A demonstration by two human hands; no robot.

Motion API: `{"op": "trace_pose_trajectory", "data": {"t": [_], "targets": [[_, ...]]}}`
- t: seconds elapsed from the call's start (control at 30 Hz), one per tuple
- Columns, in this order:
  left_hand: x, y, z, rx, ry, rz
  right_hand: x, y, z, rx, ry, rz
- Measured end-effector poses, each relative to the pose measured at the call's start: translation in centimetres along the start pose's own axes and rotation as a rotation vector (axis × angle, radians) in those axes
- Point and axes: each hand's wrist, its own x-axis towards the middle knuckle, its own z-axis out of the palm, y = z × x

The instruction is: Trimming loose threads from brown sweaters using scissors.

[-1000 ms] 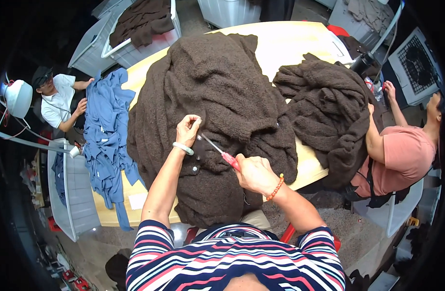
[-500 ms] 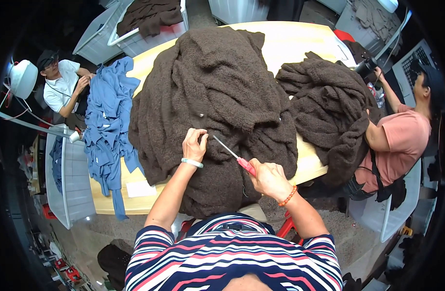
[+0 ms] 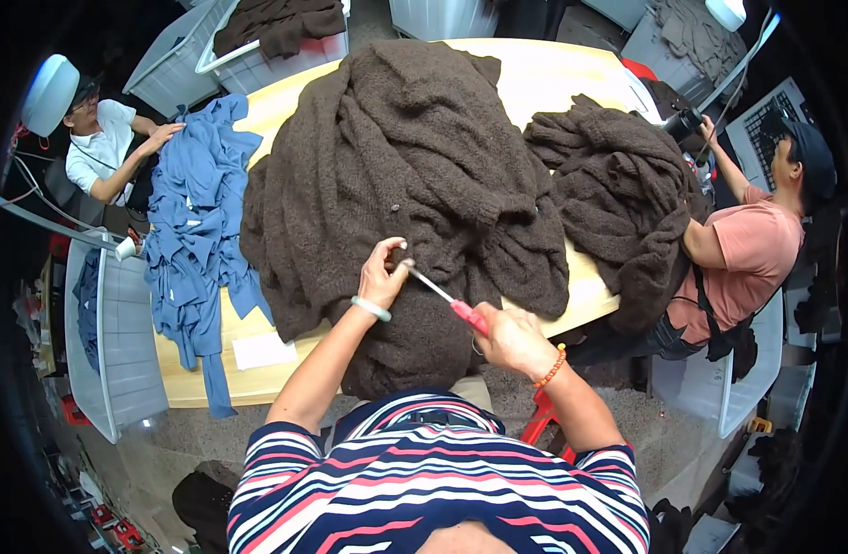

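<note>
While the left hand (image 3: pixel 382 274) pinches the brown knit garment (image 3: pixel 396 175), the right hand (image 3: pixel 509 338) grips a red-handled tool (image 3: pixel 447 301), seemingly touching the fabric.

We see a dark brown fuzzy knit garment (image 3: pixel 396 166) on our pale wooden table (image 3: pixel 553 83); our tool (image 3: pixel 447 300) has a red handle and silvery shaft; our left wrist wears a pale green band (image 3: pixel 370 308), our right an orange beaded bracelet (image 3: pixel 553 367); our shirt (image 3: pixel 442 480) is striped navy, white and red; beside lies a blue cloth pile (image 3: pixel 193 222); a second brown knit heap (image 3: pixel 618 194) sits rightward.
</note>
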Motion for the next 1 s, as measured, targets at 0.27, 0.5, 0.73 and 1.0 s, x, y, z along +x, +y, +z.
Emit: {"op": "trace_pose_trajectory", "data": {"t": [0.27, 0.5, 0.73, 1.0], "targets": [[-3.4, -0.8, -1.6, 0.260, 0.119, 0.031, -2.2, 0.0, 1.0, -0.046, -0.025, 0.064], [-3.7, -3.6, -0.3, -0.427, 0.132, -0.150, -3.0, -1.5, 1.6, -0.121, -0.104, -0.035], [-4.0, -1.9, -0.4, -0.704, 0.089, -0.468, -3.0, -1.6, 1.5, -0.093, -0.192, -0.042], [-6.9, -0.9, -2.7, 0.566, 0.058, 0.216, -4.0, -0.6, 2.3, -0.094, -0.153, 0.007]]}}
